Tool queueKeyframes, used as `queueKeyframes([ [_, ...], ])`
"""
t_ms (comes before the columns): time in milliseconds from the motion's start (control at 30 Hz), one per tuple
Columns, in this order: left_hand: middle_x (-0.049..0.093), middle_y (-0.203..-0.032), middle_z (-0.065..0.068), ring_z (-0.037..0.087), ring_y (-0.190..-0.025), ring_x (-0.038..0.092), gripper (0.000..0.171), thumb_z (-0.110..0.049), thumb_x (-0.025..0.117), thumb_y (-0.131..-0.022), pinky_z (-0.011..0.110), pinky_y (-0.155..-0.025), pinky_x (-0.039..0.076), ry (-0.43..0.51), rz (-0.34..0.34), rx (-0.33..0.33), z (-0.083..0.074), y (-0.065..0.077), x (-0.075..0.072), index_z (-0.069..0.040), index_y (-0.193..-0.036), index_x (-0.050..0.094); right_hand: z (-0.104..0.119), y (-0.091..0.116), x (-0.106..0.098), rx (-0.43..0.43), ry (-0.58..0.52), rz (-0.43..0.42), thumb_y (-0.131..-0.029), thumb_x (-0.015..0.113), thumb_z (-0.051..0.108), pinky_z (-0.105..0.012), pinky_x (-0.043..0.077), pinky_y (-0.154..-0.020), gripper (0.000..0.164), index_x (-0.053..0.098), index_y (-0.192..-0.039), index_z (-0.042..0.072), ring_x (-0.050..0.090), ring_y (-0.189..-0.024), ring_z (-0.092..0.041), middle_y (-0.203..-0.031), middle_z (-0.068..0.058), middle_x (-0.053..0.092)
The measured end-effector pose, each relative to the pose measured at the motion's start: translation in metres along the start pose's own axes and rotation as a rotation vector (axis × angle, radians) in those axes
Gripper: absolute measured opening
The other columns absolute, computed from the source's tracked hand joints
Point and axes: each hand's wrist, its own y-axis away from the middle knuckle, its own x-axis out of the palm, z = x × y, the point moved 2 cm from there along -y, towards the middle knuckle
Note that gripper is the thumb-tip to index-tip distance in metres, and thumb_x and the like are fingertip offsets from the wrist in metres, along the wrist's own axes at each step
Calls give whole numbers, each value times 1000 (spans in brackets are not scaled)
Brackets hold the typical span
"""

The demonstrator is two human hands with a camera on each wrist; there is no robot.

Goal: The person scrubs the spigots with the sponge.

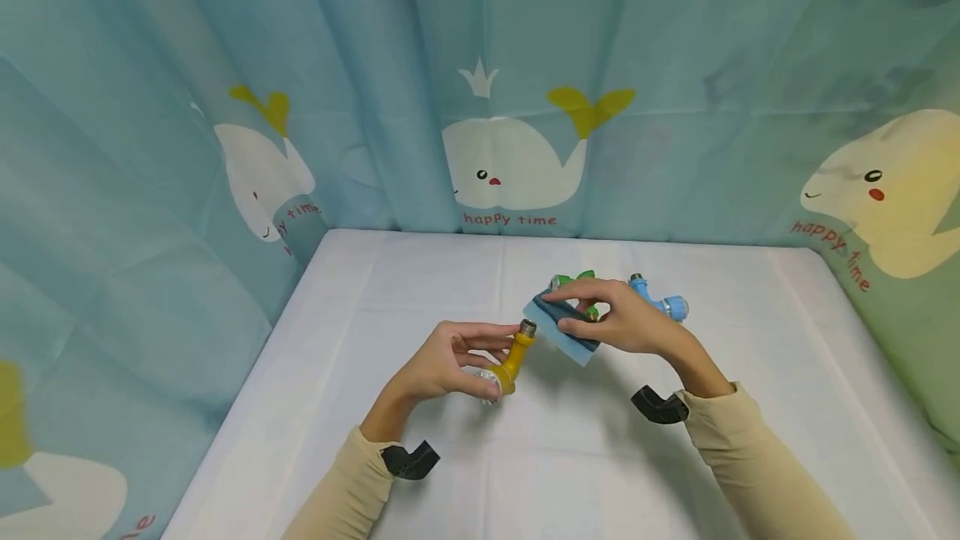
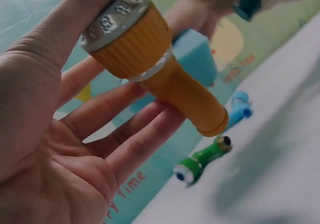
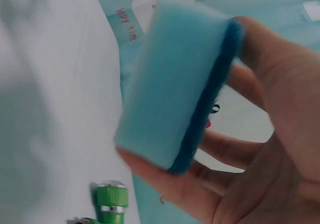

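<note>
In the head view, my left hand (image 1: 446,365) holds a small yellow flashlight-like piece (image 1: 513,357) between the thumb and fingers. Its ribbed head, silver dimpled face and stem show up close in the left wrist view; a metal tip is seen from the head. My right hand (image 1: 630,319) pinches a sponge (image 3: 172,78) by its ends, light blue with a dark blue scouring layer. The sponge is near the yellow piece's metal tip, apart from it. Behind the sponge lies a green piece (image 1: 587,276) of similar shape, partly hidden.
A light blue piece (image 1: 658,300) of the same kind lies on the white tabletop (image 1: 420,282), beyond the right wrist. Black curved mounts (image 1: 660,405) sit at both sleeve cuffs. A whale-printed curtain (image 1: 390,107) stands behind the table and along its sides.
</note>
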Motion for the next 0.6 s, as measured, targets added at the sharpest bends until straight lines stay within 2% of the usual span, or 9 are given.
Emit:
queueKeyframes([
  [100,67,-133,12,27,-110,66,71,-27,91,-80,40,-95,58,-35,-88,-12,1,-4,-1,-9,-142,62,-4,9,-4,-2,-4,-57,-94,77,13,-31,58,-72,39,70,-132,16,66,-95,-22,-129,-6,67],
  [133,68,-131,10,26,-108,66,70,-25,91,-80,39,-95,58,-75,-130,-14,2,-7,-2,-12,-142,63,-5,12,-6,-4,-3,-82,-94,76,12,-32,59,-72,40,69,-133,16,66,-97,-23,-130,-7,66],
  [233,69,-127,1,21,-102,67,67,-24,91,-79,34,-92,58,-278,-268,-32,5,-19,-6,-21,-140,65,-9,25,-13,23,8,-168,-94,76,12,-33,61,-72,41,69,-134,18,69,-100,-24,-135,-6,64],
  [367,70,-121,-1,18,-91,64,66,-32,91,-78,34,-79,58,-570,-416,-51,18,-38,-13,-19,-137,67,-18,42,-22,75,34,-231,-95,76,14,-32,60,-69,41,69,-135,22,69,-98,-23,-135,-3,63],
  [467,70,-119,4,19,-90,61,66,-36,90,-78,35,-76,56,-705,-447,-105,32,-54,-18,-15,-136,67,-25,55,-25,95,80,-259,-95,76,16,-32,59,-69,41,69,-135,21,68,-98,-23,-133,-5,64],
  [600,67,-115,8,22,-94,58,68,-41,87,-79,38,-82,53,-848,-433,-198,51,-72,-25,-12,-137,65,-33,72,-29,127,139,-306,-94,77,16,-31,59,-71,41,69,-135,20,67,-98,-24,-132,-8,65],
])
